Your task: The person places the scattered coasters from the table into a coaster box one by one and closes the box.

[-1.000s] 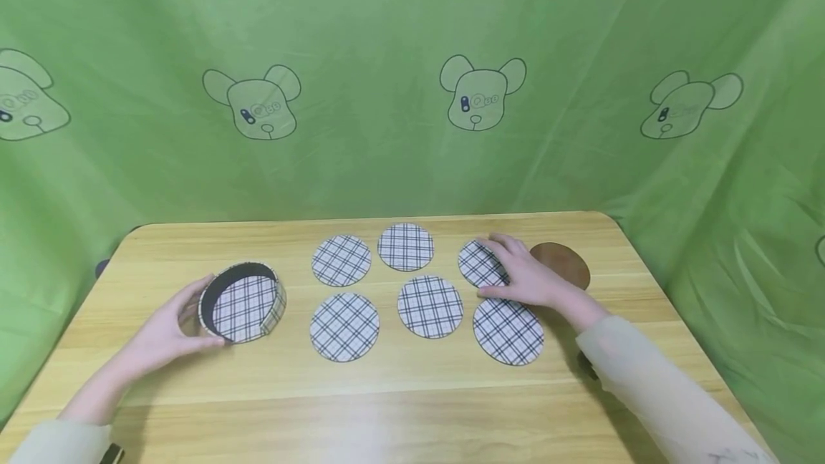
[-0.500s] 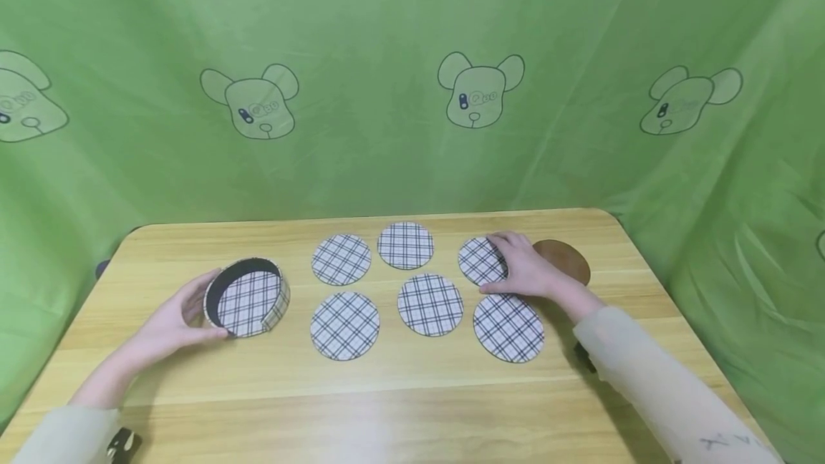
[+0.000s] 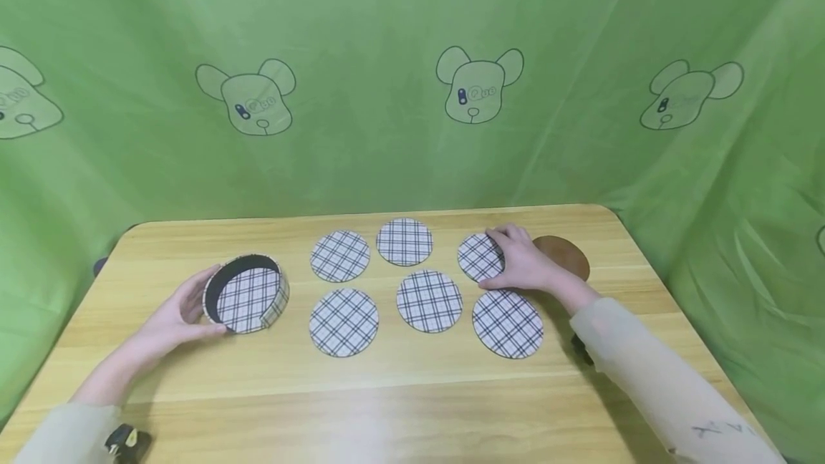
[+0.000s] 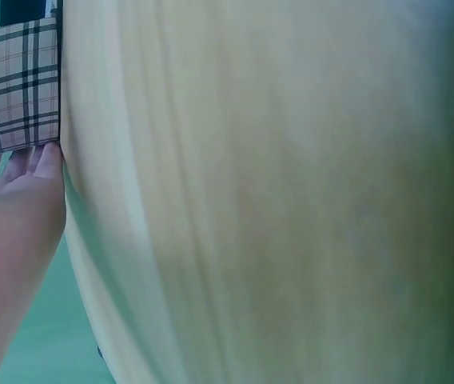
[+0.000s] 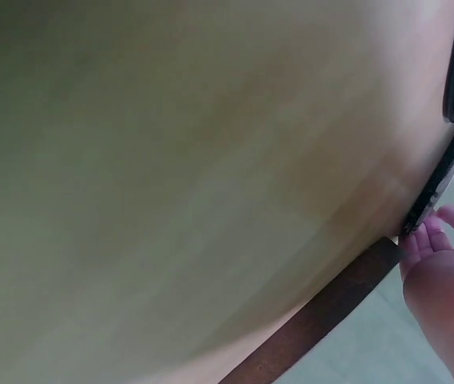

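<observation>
Near the left edge of the pale wood-grain table (image 3: 361,407), a round plaid holder with a dark inner wall (image 3: 277,308) is gripped by the left hand (image 3: 164,317); whether its plaid floor is a loose coaster cannot be told. Rightward, four flat round plaid coasters (image 3: 429,301) are spread. Toward the far right corner, a fifth plaid coaster (image 3: 478,258), lying left of the palm, is gripped at its rim by the right hand (image 3: 525,263); a brown disc (image 3: 564,253) is partly covered.

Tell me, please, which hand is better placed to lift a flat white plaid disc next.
Likely the right hand: it grips one plaid disc, while the left hand holds the round black-lined plaid box.
</observation>
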Motion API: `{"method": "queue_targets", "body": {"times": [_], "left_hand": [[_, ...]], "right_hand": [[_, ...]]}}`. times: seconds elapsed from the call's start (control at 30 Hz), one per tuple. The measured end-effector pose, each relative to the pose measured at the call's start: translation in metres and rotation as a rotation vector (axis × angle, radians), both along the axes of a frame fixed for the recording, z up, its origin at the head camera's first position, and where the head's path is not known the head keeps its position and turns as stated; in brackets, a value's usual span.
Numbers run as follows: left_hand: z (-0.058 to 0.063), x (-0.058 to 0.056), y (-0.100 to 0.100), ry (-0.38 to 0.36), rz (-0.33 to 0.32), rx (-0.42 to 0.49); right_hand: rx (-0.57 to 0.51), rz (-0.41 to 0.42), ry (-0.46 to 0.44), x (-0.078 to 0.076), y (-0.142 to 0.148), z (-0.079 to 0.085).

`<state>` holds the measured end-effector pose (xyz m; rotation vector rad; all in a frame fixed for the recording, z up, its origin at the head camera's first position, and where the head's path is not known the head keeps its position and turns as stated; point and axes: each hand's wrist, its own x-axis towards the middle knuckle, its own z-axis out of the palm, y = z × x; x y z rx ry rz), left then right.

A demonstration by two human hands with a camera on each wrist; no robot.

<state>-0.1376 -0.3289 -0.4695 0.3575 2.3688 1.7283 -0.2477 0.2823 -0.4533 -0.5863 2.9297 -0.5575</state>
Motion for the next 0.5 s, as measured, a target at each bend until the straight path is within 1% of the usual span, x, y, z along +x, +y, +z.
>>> {"method": "queue_targets", "body": {"times": [0.13,0.3,0.5], "left_hand": [[-0.0016,-0.0008,-0.0001,-0.021,-0.002,0.021],[-0.0031,-0.0001,0.0003,-0.026,-0.009,0.051],[-0.0031,0.0037,0.0012,-0.042,-0.002,0.058]], "right_hand": [[0.011,-0.001,-0.001,-0.0015,-0.0003,0.0002],[-0.005,0.012,-0.002,-0.002,0.0009,-0.0012],[-0.026,0.011,-0.003,-0.0014,-0.0003,-0.0012]]}}
